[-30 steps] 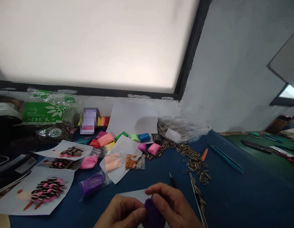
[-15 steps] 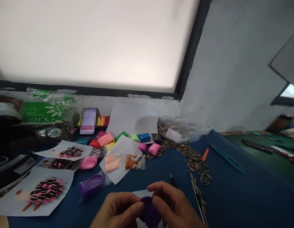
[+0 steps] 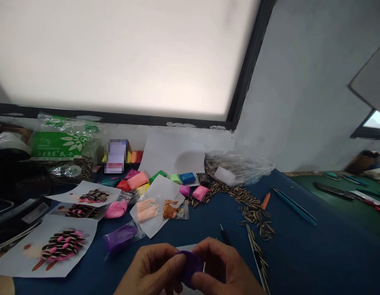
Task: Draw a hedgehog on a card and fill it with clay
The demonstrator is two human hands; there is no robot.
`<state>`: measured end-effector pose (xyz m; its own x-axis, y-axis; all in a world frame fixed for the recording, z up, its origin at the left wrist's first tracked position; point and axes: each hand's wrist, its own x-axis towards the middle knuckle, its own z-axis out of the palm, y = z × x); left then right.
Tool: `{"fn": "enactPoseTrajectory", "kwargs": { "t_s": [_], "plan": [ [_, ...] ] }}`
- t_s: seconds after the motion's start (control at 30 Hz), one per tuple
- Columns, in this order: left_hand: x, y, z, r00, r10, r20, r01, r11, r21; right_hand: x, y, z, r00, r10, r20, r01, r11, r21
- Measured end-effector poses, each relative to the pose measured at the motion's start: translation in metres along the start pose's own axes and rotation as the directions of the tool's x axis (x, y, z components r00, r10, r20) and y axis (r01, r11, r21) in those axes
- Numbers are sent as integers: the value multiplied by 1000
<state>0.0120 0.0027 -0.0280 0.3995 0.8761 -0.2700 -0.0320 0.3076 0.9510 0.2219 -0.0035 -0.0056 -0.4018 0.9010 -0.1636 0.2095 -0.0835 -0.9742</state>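
Observation:
Between my two hands is a flattened piece of purple modelling clay [image 3: 190, 268], at the bottom middle of the head view. My left hand [image 3: 155, 268] pinches its left edge between thumb and fingers. On the other side, my right hand [image 3: 225, 266] grips the right edge, with the thumb low on the clay. A sheet of white paper [image 3: 186, 247] lies partly hidden beneath the hands. Just beyond them is a dark pen [image 3: 224, 234]. To the left lies a bag of purple clay [image 3: 121, 238].
Loose sunflower seeds [image 3: 254, 205] spread right of centre, near blue tweezers [image 3: 296, 208] and silver tweezers [image 3: 256, 258]. Several bagged clays, such as a pink one [image 3: 116, 208], lie farther back. Printed hedgehog pictures [image 3: 20, 262] are at the left; a seed bag [image 3: 51, 143] stands behind.
The purple clay has turned and shifted slightly left between my hands. My right thumb has moved down to its lower edge, and the left thumb now lies across its upper left.

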Motion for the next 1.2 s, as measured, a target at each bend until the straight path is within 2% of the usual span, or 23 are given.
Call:
{"fn": "enactPoseTrajectory", "kwargs": {
  "t_s": [0.1, 0.2, 0.3, 0.37, 0.43, 0.5, 0.6, 0.7, 0.8, 0.97, 1.2],
  "plan": [
    [-1, 1, 4, 999, -24, -34, 21, 996, -89, -1, -5, 0, 999, 35, -19, -35, 999, -21],
    [-2, -1, 7, 999, -29, -18, 27, 991, -129, -1, -5, 1, 999, 26, -21, -28, 998, -63],
    [0, -1, 5, 1000, -25, 9, 25, 994, -104, 0, 2, 0, 997, -79, -18, 77, 993, -88],
    [1, 1, -1, 1000, -3, 0, 3, 999, -50, 2, 8, -3, 982, -180, -58, 171, 976, -136],
    [3, 5, -9, 999, 23, -39, -23, 1000, -10, 3, 10, -7, 959, -266, -94, 227, 926, -302],
    [3, 9, -17, 992, 32, -119, -37, 999, -34, 4, 11, -10, 953, -291, -81, 224, 861, -456],
    [4, 12, -23, 978, -4, -210, -28, 988, -151, 8, 12, -12, 957, -287, -46, 210, 793, -573],
    [8, 7, -23, 972, -58, -227, -4, 965, -262, 15, 13, -10, 963, -269, -34, 183, 737, -651],
    [15, -1, -22, 967, -122, -223, 36, 934, -355, 24, 13, -7, 981, -192, -32, 111, 686, -719],
    [24, -9, -21, 969, -99, -227, 3, 921, -388, 35, 4, -4, 995, -89, -41, 22, 609, -793],
    [23, -11, -28, 948, -104, -301, -38, 902, -431, 39, 0, -5, 997, -77, -9, 39, 590, -806]
  ]
}}
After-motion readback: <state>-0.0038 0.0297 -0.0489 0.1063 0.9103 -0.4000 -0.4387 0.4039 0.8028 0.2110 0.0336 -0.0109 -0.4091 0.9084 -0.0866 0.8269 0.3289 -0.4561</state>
